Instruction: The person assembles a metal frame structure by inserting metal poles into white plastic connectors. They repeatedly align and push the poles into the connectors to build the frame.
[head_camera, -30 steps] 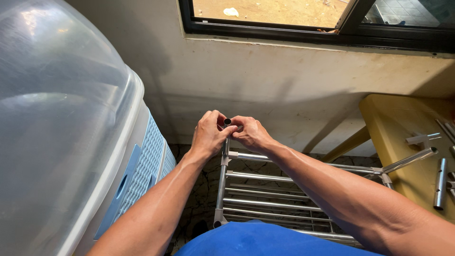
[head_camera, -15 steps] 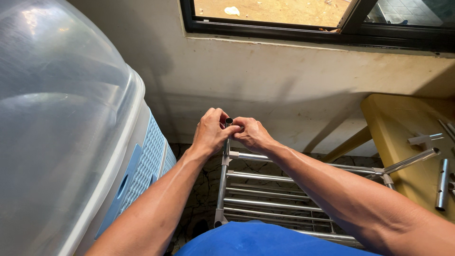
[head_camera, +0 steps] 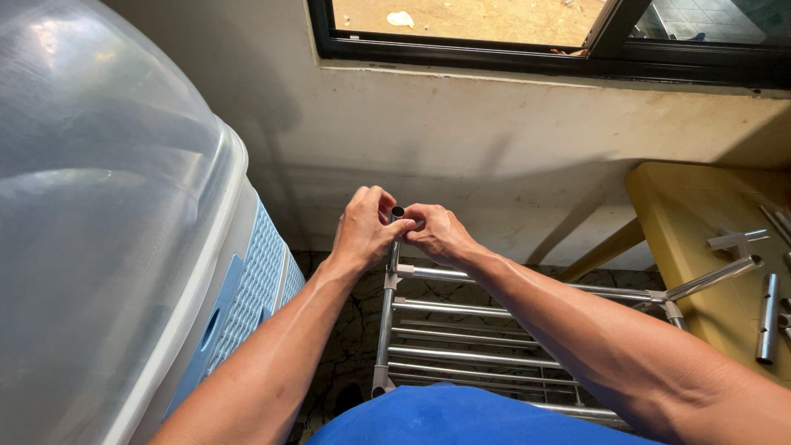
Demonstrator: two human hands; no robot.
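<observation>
Both hands, left hand and right hand, meet at the dark top end of the metal rack's upright tube, fingers curled closed around it, apparently steadying it, rack standing between plastic bin and yellow surface.

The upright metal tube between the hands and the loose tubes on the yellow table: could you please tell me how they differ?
The upright tube stands vertical, joined to the rack's crossbars; the loose tubes lie separately on the yellow table. Left hand and right hand pinch the upright tube's top end; nobody touches the loose tubes. Both are shiny silver metal.
</observation>
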